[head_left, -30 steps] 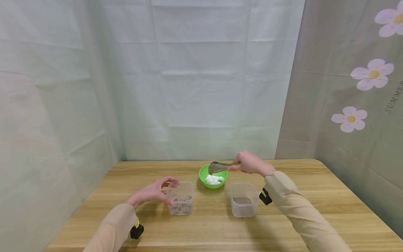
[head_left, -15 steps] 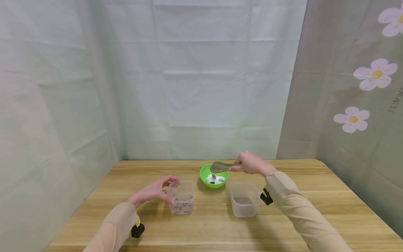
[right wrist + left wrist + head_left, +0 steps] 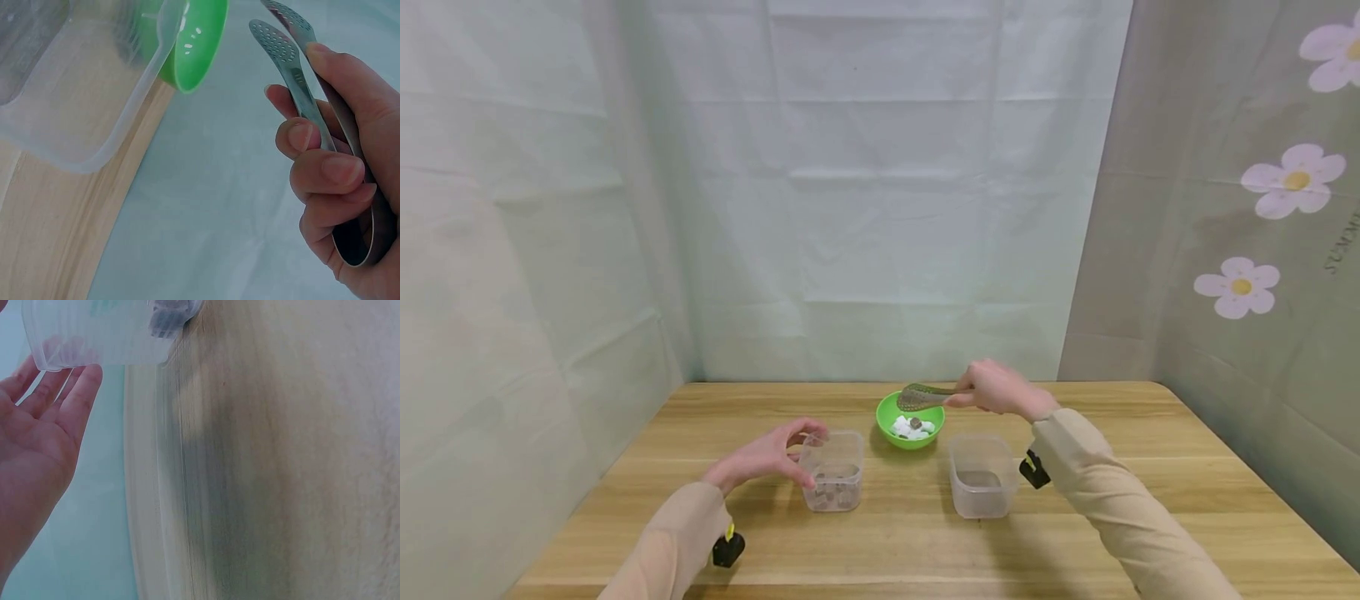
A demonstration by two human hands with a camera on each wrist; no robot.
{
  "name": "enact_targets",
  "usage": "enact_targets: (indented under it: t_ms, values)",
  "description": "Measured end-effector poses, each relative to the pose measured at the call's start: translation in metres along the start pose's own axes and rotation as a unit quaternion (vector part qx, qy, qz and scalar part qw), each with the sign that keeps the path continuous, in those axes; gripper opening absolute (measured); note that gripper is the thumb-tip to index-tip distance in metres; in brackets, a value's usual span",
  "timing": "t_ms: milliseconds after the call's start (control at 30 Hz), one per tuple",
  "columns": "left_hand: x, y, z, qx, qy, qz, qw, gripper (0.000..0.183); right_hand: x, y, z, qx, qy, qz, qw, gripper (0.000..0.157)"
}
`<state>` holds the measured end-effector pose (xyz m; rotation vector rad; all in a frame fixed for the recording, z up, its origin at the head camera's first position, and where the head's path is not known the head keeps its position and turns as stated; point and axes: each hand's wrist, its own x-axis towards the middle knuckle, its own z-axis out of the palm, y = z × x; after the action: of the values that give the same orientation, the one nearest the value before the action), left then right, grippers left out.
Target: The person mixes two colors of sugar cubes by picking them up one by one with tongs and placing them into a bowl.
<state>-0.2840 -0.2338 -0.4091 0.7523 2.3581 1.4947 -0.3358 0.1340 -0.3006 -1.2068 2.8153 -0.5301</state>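
My right hand [image 3: 997,388] grips metal food tongs [image 3: 328,125] with perforated tips. The tips are parted with nothing between them, above the green bowl [image 3: 883,410]. White lumps [image 3: 904,427] lie in that bowl, with a small brown piece [image 3: 915,423] on top. My left hand [image 3: 769,457] holds a clear plastic container [image 3: 832,454] by its left side, thumb in front and fingers behind. Several brownish pieces [image 3: 835,493] lie at its bottom. In the left wrist view, fingertips [image 3: 91,374] touch the container's wall.
A second clear plastic container [image 3: 982,454] stands right of the bowl, under my right forearm, with a greyish patch at its bottom. Everything stands on a wooden table [image 3: 895,554]. Pale cloth [image 3: 880,208] hangs behind it, and a flowered cloth [image 3: 1217,217] on the right.
The tongs have parted over the bowl. A brown piece has dropped from them onto the white lumps. My left hand stays at its container.
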Motion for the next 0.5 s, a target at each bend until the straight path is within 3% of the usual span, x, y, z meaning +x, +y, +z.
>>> enact_targets:
  t_ms: [133,300,500]
  values:
    - [0.0,0.001,0.0,0.002,0.0,-0.002,1.0,0.074,0.003,-0.009,0.001,-0.02,-0.004,-0.007,1.0,0.028]
    - [0.0,0.003,0.001,0.0,-0.001,-0.006,1.0,0.074,0.009,-0.027,0.004,-0.03,-0.011,-0.048,0.998,0.02]
    - [0.0,0.002,0.001,0.002,-0.002,-0.005,1.0,0.075,0.018,-0.051,0.01,-0.05,-0.018,-0.085,0.995,0.035]
